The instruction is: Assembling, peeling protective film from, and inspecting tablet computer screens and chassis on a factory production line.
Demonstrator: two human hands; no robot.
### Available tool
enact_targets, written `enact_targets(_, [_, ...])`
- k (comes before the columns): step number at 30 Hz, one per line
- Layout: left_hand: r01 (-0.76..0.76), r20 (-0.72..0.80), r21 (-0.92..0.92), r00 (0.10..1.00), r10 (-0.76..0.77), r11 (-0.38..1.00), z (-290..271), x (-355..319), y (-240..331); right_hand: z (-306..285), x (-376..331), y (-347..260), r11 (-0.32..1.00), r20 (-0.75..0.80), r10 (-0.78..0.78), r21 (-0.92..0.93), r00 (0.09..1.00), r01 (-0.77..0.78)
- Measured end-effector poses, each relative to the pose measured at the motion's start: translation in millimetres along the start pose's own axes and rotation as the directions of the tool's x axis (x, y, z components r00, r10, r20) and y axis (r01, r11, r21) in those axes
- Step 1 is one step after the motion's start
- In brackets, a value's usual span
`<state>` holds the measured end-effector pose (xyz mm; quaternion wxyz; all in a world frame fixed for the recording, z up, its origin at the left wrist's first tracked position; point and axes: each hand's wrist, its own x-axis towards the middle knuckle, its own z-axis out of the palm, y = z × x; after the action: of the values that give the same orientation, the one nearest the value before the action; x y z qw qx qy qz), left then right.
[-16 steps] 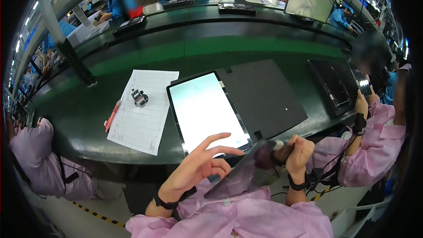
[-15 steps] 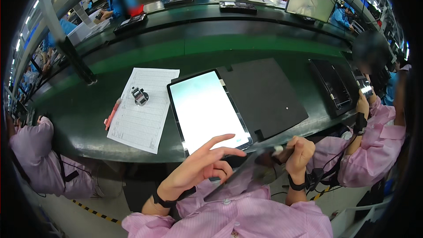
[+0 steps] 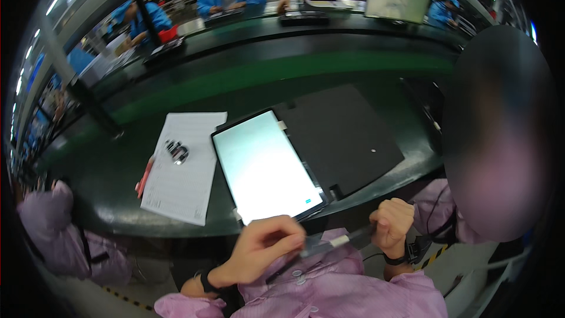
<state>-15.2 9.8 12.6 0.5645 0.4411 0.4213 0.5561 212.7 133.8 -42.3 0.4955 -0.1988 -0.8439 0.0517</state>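
Just in front of my chest, a thin, dark, glossy sheet (image 3: 322, 247) is tilted almost edge-on, with a small pale tab (image 3: 339, 240) on it. My right hand (image 3: 393, 224) is closed in a fist-like grip on its right end. The fingers of my left hand (image 3: 266, 246) are curled and pinched at its other end; the fingertips are partly hidden. On the bench beyond my hands lies a tablet-like panel (image 3: 265, 165) with a brightly lit white screen. It rests partly on a black folder-like mat (image 3: 347, 135).
Left of the lit panel lie a printed sheet (image 3: 182, 194), a small metal device (image 3: 176, 152) on it, and a red pen (image 3: 145, 176). Beside me on the right, a blurred person (image 3: 500, 135) leans in. Another pink sleeve (image 3: 50, 212) is at left. A metal post (image 3: 94, 106) stands on the green bench (image 3: 118, 171).
My left hand has gone from spread fingers to a curled pinch at the sheet's end. The sheet has tipped nearly edge-on. The person at right has leaned closer.
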Motion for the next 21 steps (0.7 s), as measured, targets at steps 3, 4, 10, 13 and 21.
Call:
enact_targets(3, [-0.347,0.051,0.665,0.905,0.423,0.661,-2,2,6,0,-5,3,0.995,0.027,0.01,-0.104,1.0,-0.007])
enact_targets(4, [-0.424,0.151,0.682,0.879,0.452,0.596,-5,5,5,-2,-3,1,0.99,0.002,0.012,-0.139,1.0,-0.012])
enact_targets(10, [-0.095,-0.104,0.721,0.964,0.243,0.687,-15,-20,-5,-14,20,12,0.953,-0.06,0.018,-0.302,0.998,-0.035])
enact_targets(13, [-0.075,-0.16,0.566,0.967,0.199,0.821,-14,-3,-26,-22,30,20,0.906,-0.163,0.034,-0.412,0.986,-0.099])
enact_targets(21, [0.163,-0.224,0.703,0.975,-0.002,0.692,-34,26,-22,-31,29,9,0.821,-0.345,0.126,-0.49,0.93,-0.293])
